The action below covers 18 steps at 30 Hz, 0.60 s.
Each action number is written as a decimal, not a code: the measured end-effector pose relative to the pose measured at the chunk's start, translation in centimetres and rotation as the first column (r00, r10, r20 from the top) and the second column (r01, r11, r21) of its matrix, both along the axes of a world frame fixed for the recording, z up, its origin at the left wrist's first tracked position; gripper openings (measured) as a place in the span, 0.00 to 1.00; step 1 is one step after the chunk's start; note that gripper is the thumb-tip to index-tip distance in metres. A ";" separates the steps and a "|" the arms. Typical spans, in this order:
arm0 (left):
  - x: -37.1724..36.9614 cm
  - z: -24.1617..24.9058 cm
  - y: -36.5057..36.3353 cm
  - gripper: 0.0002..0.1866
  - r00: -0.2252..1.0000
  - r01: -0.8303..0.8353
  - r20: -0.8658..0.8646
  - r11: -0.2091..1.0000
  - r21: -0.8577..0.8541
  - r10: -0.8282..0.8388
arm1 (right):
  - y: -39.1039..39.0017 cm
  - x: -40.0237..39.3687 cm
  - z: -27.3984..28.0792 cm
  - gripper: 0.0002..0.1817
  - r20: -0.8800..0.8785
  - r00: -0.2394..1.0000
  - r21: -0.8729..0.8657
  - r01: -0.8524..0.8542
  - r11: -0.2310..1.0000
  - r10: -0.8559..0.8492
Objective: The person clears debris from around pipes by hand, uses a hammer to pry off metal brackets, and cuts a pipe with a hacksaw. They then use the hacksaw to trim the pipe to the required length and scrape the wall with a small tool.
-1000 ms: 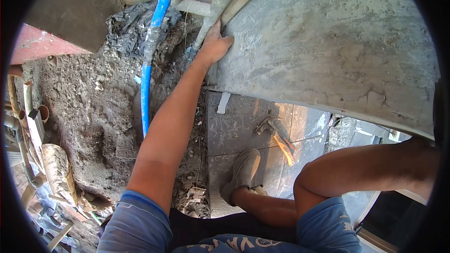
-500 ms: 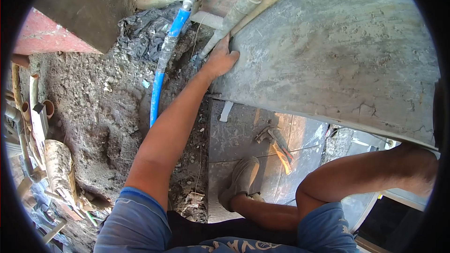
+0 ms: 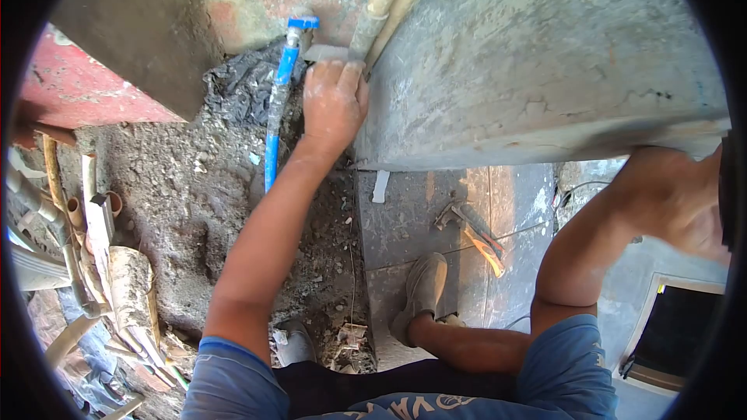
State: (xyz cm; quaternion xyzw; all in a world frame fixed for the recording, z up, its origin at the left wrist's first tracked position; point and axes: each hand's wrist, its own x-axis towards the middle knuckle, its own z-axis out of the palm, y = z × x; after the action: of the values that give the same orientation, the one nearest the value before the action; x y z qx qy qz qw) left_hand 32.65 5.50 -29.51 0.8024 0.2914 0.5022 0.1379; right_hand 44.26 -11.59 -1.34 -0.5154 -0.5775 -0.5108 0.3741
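1. From where I stand, the left hand [image 3: 334, 107] is at the upper centre of the frame, back of the hand up, fingers bent against the short grey pipe [image 3: 325, 54].
2. That pipe lies crosswise just above the knuckles, beside the foot of the upright pipe [image 3: 366, 33]. Whether the fingers are clamped round anything I can't tell; their tips are hidden.
3. The right hand [image 3: 696, 222] is blurred at the right edge, well apart from the left, near the concrete slab [image 3: 545, 85]; I can't make out its grip.
4. Just left of the working hand runs the blue hose [image 3: 271, 159], its blue handle [image 3: 303, 22] above; black plastic [image 3: 240, 92] lies farther left.
5. The hammer [image 3: 476, 241] lies on dark tiles [image 3: 393, 237], lower centre, untouched.
6. I'd judge the step in hand to be feeling or handling the pipe joint; the next move calls for a sure grip, clear of the hose.
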 end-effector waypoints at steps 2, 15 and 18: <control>-1.7 3.8 1.4 0.10 0.995 -0.035 0.097 0.978 0.203 0.015 | -2.6 2.9 -2.9 0.08 -0.110 0.919 0.091 -0.371 0.924 0.379; -4.5 8.0 8.3 0.19 0.853 -0.051 -0.512 0.958 -0.281 -0.105 | 4.4 -7.4 -24.0 0.42 -0.800 0.498 -0.600 -0.635 0.486 -0.336; -4.8 8.3 7.7 0.18 0.869 -0.091 -0.489 0.946 -0.310 -0.077 | 9.5 -8.5 -24.5 0.43 -0.846 0.436 -0.521 -0.549 0.654 -0.308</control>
State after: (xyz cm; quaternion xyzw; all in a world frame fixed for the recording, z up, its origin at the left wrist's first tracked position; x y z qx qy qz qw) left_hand 27.84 13.16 -21.24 0.8695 0.3981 0.2257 0.1860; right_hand 35.77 -2.07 -25.88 -0.7565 -0.4828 0.1574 0.4120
